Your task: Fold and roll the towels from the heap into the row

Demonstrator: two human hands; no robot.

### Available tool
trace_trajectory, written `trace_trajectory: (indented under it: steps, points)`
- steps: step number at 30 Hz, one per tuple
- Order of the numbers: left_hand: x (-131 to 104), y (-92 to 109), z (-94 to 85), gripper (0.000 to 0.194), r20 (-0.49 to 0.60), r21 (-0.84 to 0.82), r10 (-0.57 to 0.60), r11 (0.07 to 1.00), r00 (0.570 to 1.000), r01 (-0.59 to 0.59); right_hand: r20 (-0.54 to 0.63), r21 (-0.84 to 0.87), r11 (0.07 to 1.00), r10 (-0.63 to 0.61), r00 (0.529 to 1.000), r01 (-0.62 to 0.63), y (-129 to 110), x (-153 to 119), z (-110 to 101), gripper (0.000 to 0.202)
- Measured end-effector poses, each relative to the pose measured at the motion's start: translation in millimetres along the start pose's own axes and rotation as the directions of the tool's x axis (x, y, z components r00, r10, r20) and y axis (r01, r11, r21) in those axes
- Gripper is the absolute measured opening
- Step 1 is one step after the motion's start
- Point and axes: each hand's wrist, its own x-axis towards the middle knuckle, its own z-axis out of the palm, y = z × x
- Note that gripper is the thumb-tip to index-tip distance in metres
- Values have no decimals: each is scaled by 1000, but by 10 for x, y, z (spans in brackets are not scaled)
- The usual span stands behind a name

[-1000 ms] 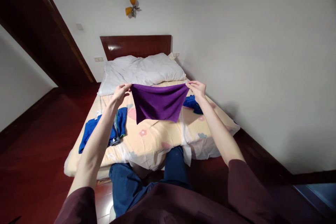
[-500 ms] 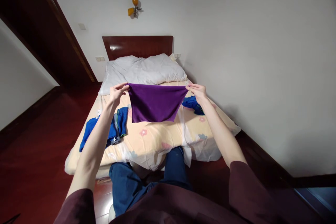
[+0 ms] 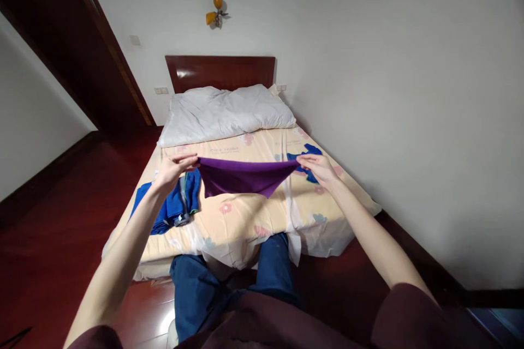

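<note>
A purple cloth [image 3: 245, 176] is stretched between my two hands above the bed, its lower part hanging down. My left hand [image 3: 178, 166] pinches its left upper corner, while my right hand [image 3: 317, 167] pinches the right upper corner. Below and beside my left hand, folded blue clothing [image 3: 174, 210] with grey and green parts lies on the bed's left side. Another blue garment [image 3: 311, 150], crumpled, lies behind my right hand, which partly covers it.
The bed [image 3: 241, 218] has a cream flowered cover, touching or close to my knees. A grey-white quilt or pillow [image 3: 225, 114] lies before the dark headboard [image 3: 225, 72]. A wall [image 3: 409, 92] runs along the right.
Both hands have moved lower in the view and slightly farther apart with the purple cloth. The cloth now looks shorter from top to bottom. The view has shifted slightly.
</note>
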Motion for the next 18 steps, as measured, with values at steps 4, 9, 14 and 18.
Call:
trace_trajectory:
  steps: [4,9,14,18]
  points:
    - [-468,-99,-168,51,27,68,-141,988,990,139,64,-4,990,139,988,-139,74,-387,-140,48]
    - [-608,-287,-214,50,50,70,-219,974,974,215,107,-1,971,237,966,-238,197,-405,-147,50]
    - [-267,-604,-45,58,44,30,-278,961,960,276,62,11,956,292,954,-293,431,-9,95,53]
    - [144,-691,218,51,-50,-35,-263,965,964,261,-45,15,983,184,982,-184,532,361,414,49]
